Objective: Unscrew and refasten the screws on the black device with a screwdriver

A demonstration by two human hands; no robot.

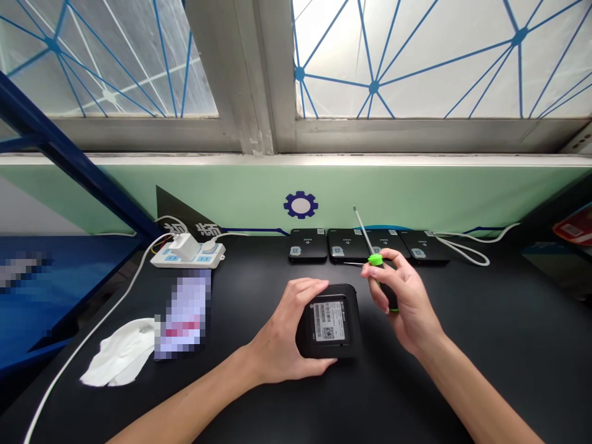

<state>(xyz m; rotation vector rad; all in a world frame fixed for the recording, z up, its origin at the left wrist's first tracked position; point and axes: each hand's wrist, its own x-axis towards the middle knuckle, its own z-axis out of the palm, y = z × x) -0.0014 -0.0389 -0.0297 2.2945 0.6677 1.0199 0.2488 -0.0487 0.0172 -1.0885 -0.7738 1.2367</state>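
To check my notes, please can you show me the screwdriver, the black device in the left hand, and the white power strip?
Screwdriver (pixel 375 260), head view, point on the green collar of the handle.
Black device (pixel 329 321), head view, point on its white barcode label.
White power strip (pixel 160 261), head view, point on the left end of its housing.

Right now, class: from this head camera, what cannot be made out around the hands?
Head view:
- Screwdriver handle: mostly hidden by the right hand.
- Black device: one side hidden by the left hand.
- Label: print too small to read.
- Pixelated item: blurred, unidentifiable.
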